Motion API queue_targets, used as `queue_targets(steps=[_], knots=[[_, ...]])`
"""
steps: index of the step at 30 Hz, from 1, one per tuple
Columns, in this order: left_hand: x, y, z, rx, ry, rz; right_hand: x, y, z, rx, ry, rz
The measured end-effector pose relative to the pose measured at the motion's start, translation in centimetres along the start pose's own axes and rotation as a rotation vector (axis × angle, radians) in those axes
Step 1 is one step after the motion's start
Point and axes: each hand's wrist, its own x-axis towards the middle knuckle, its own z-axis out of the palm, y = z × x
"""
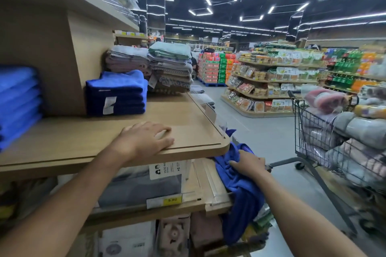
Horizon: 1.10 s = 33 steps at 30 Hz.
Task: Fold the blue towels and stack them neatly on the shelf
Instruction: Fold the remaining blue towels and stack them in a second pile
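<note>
A stack of folded blue towels [116, 93] sits at the back of the wooden shelf [188, 119], with a white tag on its front. Another blue folded stack [18, 100] fills the far left. My left hand [144, 139] lies flat, palm down, on the shelf's front edge, holding nothing. Below the shelf's right corner hangs a crumpled blue towel [240, 190]. My right hand [249, 164] grips it near its top. The towel's lower end drops out of sight behind lower goods.
Grey, brown and green folded towels [170, 67] are piled at the shelf's far end. A lower shelf [200, 177] holds packaged grey textiles with a yellow price tag. A shopping cart [338, 137] loaded with bedding stands at right. Grocery shelves [271, 81] lie across the aisle.
</note>
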Motion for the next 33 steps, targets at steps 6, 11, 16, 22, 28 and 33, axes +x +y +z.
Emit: queue_targets(steps=[6,11,16,22,28,33], knots=[[0.3,-0.2,0.2,-0.014,0.028,-0.003,0.1,-1.9,-3.5,0.124,0.275,-0.083],[0.0,0.1,0.1,-0.018,0.035,-0.001,0.6,-4.7,-11.2,0.582,0.315,-0.163],[-0.5,0.4,-0.1,-0.037,0.077,0.023,-0.9,-8.4,-17.6,1.030,0.152,-0.161],[-2.2,1.8,-1.4,-0.447,0.163,0.290,-6.1,-15.1,-22.5,1.366,0.073,-0.321],[-3.3,7.2,-4.1,-1.324,0.260,0.158,-11.1,-23.1,-24.1,1.570,-0.156,-0.579],[-3.2,1.3,-7.1,-1.229,0.505,-0.143,-9.3,-24.1,-23.4,1.162,-0.034,-0.745]])
